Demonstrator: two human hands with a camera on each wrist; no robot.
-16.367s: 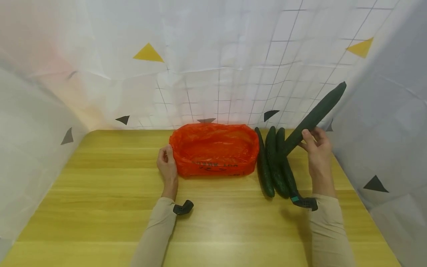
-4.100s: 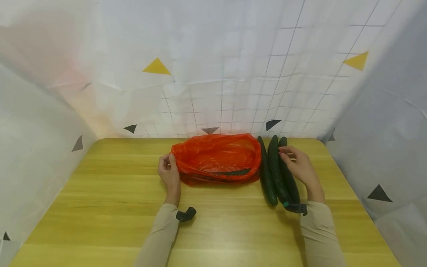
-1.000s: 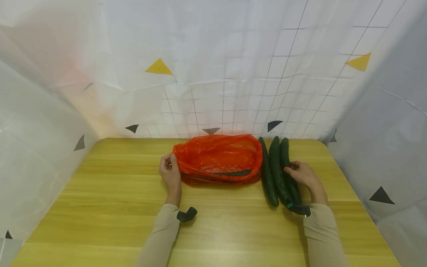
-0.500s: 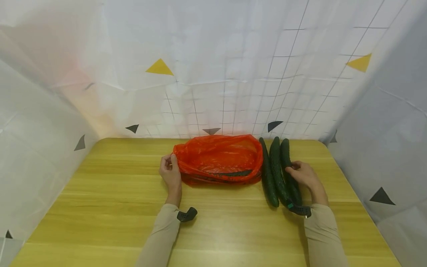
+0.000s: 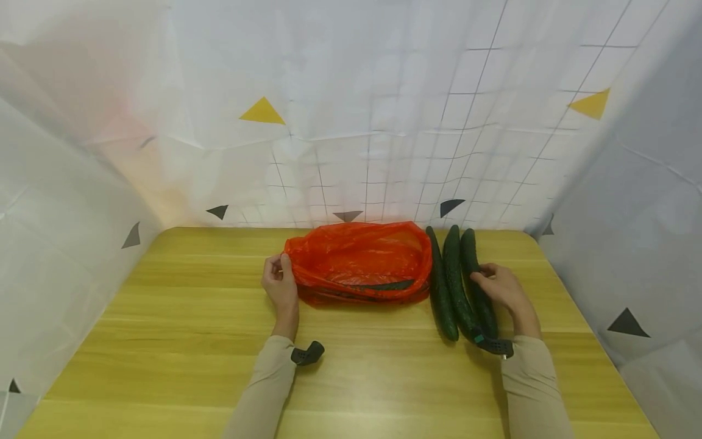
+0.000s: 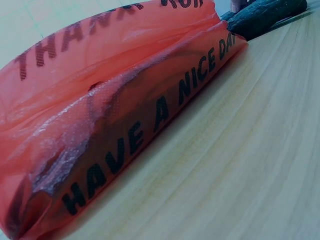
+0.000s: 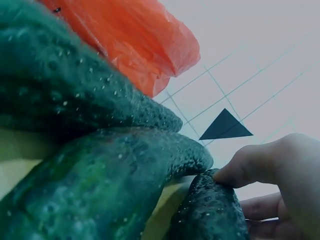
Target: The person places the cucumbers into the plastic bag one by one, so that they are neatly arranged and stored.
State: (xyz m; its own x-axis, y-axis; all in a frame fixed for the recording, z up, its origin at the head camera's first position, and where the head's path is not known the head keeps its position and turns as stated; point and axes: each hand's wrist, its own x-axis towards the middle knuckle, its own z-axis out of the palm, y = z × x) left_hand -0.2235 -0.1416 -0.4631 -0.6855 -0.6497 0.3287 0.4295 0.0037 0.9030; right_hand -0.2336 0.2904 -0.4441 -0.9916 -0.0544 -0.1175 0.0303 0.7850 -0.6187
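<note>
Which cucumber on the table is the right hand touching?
The rightmost cucumber, farthest from the red bag: the right hand pinches it; the other two are untouched.

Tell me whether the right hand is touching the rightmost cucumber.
Touching. The right wrist view shows the right hand with its thumb tip against the rightmost cucumber, near its far end, no gap between them.

Free table nearside, cucumbers blocking right of red bag
</note>
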